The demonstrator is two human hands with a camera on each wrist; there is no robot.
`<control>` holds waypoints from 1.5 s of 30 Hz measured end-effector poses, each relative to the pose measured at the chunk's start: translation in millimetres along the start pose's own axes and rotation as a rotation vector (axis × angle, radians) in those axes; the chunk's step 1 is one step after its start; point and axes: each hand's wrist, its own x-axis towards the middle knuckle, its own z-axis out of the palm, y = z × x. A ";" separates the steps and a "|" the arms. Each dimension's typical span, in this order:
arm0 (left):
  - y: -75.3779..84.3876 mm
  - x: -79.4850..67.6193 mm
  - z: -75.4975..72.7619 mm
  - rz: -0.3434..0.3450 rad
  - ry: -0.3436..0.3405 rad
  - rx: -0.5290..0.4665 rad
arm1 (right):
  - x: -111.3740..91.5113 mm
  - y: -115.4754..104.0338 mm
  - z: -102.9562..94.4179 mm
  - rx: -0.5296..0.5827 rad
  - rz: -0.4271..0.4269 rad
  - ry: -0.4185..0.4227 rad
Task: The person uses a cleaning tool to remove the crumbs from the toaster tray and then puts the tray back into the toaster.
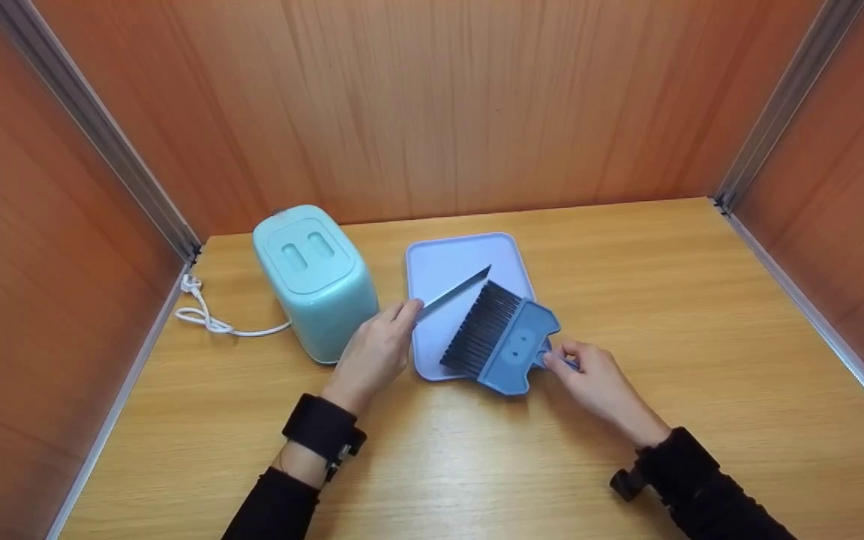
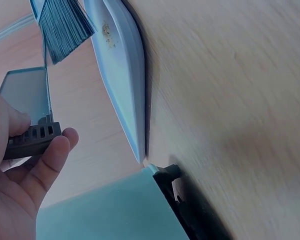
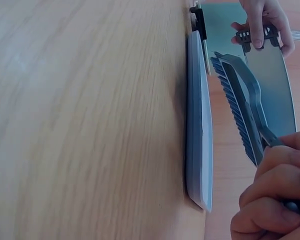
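Observation:
My left hand (image 1: 372, 352) pinches the dark slotted end of a flat metal crumb tray (image 1: 453, 294), thumb on one face and fingers on the other. The crumb tray is tilted up on edge above a lavender plastic tray (image 1: 432, 259). In the left wrist view, brown crumbs (image 2: 108, 35) lie on the lavender tray. My right hand (image 1: 597, 379) grips the handle of a small blue brush (image 1: 518, 349) with a pig-snout design. Its dark bristles (image 1: 481, 330) hang over the lavender tray, close to the crumb tray; whether they touch it I cannot tell.
A mint-green toaster (image 1: 331, 315) with a lid on top stands just left of the lavender tray. Its white cord and plug (image 1: 211, 322) lie by the left wall. Wooden panels (image 1: 477, 105) enclose the back and both sides of the table (image 1: 702, 337).

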 end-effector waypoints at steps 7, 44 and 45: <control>-1.3 -0.8 1.5 -0.087 -0.025 -0.118 | -13.5 -2.6 2.8 -0.082 -0.163 -0.025; 4.7 5.6 -1.1 -0.088 -0.226 -0.429 | -15.4 -23.3 0.0 -0.305 -0.448 0.123; 4.9 5.9 -0.8 -0.077 -0.219 -0.428 | -15.1 -23.7 1.5 -0.320 -0.452 0.115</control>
